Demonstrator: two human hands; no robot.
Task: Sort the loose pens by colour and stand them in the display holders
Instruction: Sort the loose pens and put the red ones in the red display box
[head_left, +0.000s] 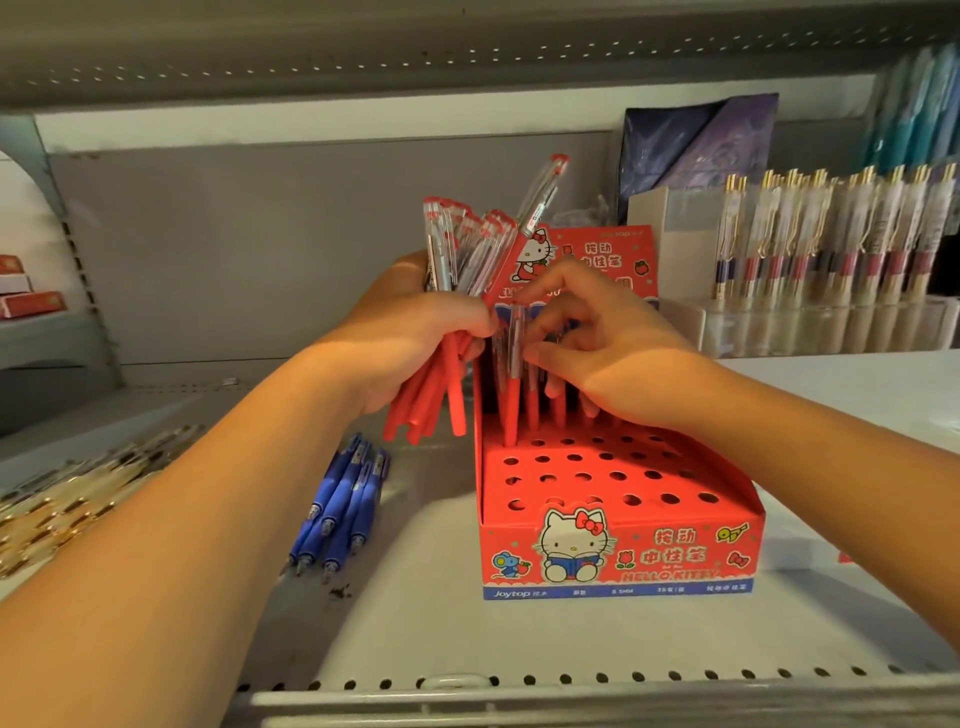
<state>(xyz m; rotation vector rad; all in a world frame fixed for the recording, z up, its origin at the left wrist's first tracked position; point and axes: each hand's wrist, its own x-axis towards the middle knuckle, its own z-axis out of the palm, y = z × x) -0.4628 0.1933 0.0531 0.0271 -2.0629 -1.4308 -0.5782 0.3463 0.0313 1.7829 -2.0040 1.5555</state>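
A bundle of red pens (432, 400) is being gripped by the left hand (415, 338), fingers curled round it. A single red pen (511, 405) is being pinched by the right hand (608, 348), standing in the back-left hole of the red holder (675, 545) mid-shelf (415, 634). Blue pens (343, 509) are lying just to the holder's left.

left hand (415, 332): red pen bundle (441, 400) gripped
right hand (597, 343): single red pen (511, 410) pinched, stood in Hello Kitty holder (623, 551)
blue pens (343, 509): laid beside holder
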